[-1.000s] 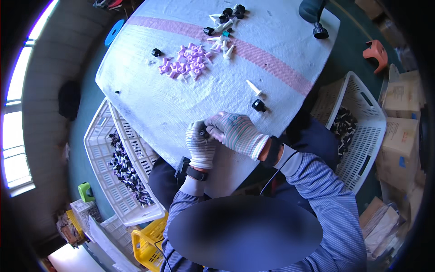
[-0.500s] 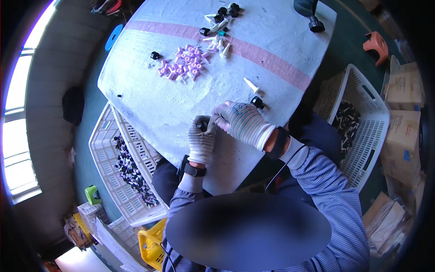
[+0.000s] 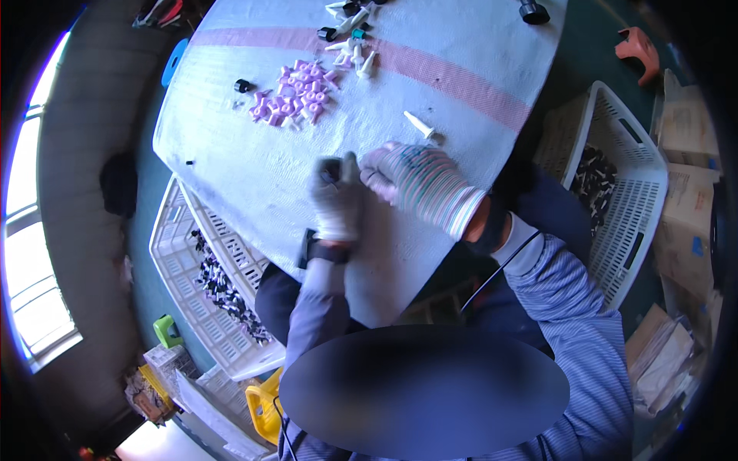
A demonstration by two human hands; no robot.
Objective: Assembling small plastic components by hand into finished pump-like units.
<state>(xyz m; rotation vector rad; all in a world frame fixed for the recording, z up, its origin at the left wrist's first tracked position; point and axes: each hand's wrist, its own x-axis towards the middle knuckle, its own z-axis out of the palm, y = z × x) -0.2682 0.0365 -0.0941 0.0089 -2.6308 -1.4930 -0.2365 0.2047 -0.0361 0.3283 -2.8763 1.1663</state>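
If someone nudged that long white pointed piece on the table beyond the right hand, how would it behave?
The white pointed piece would probably swing round in an arc, since it tapers from a wider end. It seems fairly stiff, lying straight without sagging. Being slim and plastic-looking, it's likely light too.

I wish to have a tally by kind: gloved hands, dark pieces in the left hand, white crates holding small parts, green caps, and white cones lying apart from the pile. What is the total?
Gloved hands: 2 (left hand, right hand)
Dark piece: 1, blurred
White crates: 2 (left crate, right crate)
Green cap: 1
Lone white cone: 1
Total: 7
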